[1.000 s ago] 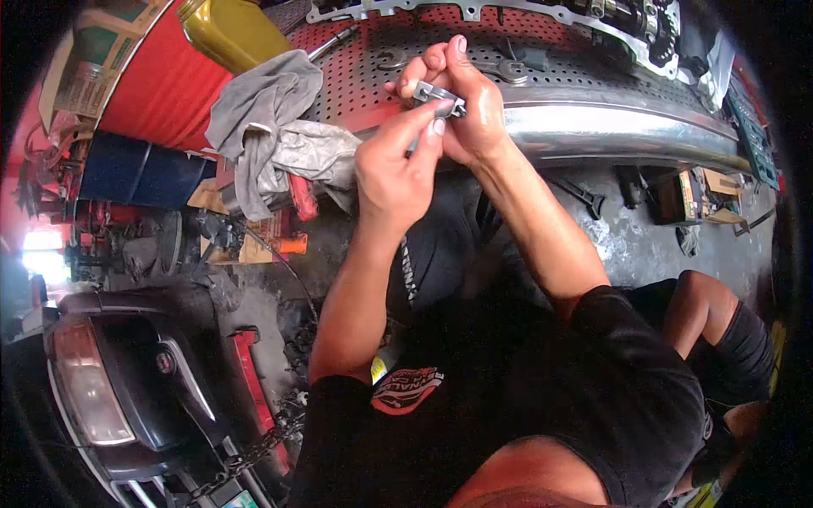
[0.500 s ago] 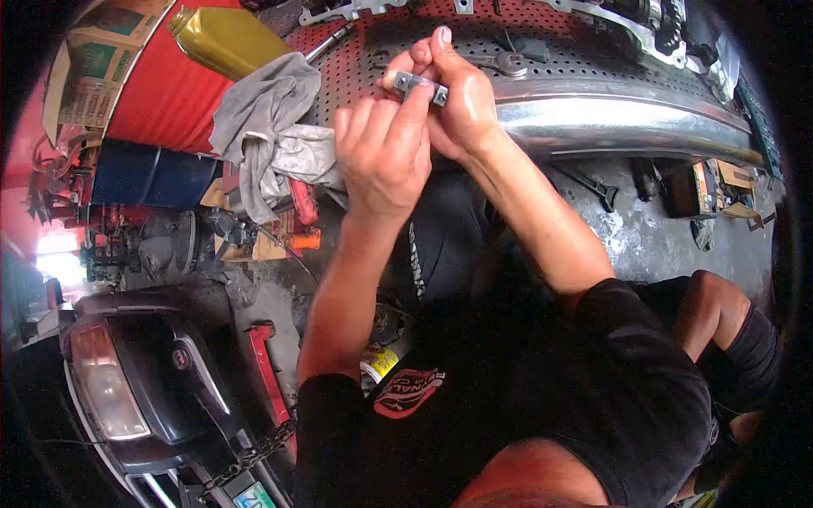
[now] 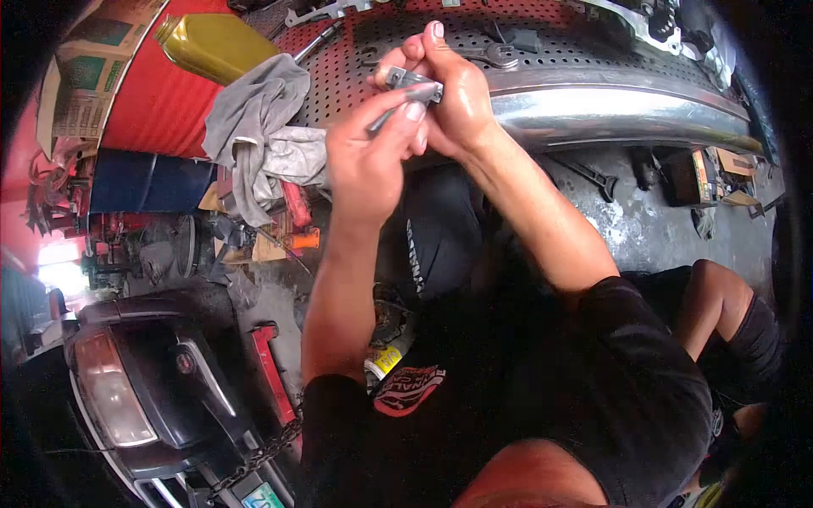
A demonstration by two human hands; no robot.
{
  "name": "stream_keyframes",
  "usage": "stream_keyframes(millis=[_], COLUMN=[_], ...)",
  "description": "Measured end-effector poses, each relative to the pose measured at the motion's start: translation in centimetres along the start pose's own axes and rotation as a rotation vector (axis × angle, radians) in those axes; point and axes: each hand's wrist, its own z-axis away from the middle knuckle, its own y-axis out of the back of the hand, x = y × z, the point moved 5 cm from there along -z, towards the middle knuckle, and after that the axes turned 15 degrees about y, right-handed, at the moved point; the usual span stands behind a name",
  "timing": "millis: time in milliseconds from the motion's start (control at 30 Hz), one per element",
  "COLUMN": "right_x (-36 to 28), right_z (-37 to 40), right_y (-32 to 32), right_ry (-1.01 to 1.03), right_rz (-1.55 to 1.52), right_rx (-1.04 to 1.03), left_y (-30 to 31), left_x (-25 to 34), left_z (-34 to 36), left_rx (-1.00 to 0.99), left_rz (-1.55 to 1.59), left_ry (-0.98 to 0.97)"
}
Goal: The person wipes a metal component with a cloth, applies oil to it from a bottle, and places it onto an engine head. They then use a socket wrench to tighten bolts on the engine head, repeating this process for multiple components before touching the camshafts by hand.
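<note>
Both my hands are raised together over the edge of a red perforated workbench [image 3: 339, 59]. My right hand [image 3: 453, 97] pinches a small grey metal part [image 3: 412, 82] between thumb and fingers. My left hand [image 3: 364, 161] meets it from below, its fingertips pressed against the part's underside, with a thin grey sliver [image 3: 383, 118] showing along the fingers. I cannot tell what that sliver is. The part is small and half hidden by fingers.
A grey rag [image 3: 254, 127] hangs over the bench edge beside a yellow oil bottle [image 3: 212, 42]. Wrenches [image 3: 495, 55] lie on the bench behind a chrome rail [image 3: 610, 110]. Below are a dark car front [image 3: 144, 381], a blue drum [image 3: 144, 182] and floor clutter.
Both hands stayed joined and drifted slightly up and left. The left hand turned from covering the part to pressing its fingertips under it.
</note>
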Motion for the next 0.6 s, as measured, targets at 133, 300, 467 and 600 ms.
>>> stream_keyframes(millis=[133, 300, 467, 600], right_x=[0.7, 0.1, 0.8, 0.5], right_z=[-0.4, 0.0, -0.2, -0.1], right_y=[-0.1, -1.2, -0.4, -0.5], right_ry=[-0.004, 0.037, 0.061, 0.056], right_rz=[-0.108, -0.003, 0.037, 0.038], right_rx=[-0.015, 0.13, 0.15, 0.135], left_y=[0.3, -1.3, -0.4, 0.1], left_x=[2.2, 2.6, 2.2, 1.2], left_z=[1.8, 2.0, 0.6, 0.5], left_rx=[0.267, 0.412, 0.324, 0.287], left_rz=[-0.391, -1.246, -1.078, -0.765], left_ry=[-0.315, -0.793, -0.671, -0.406])
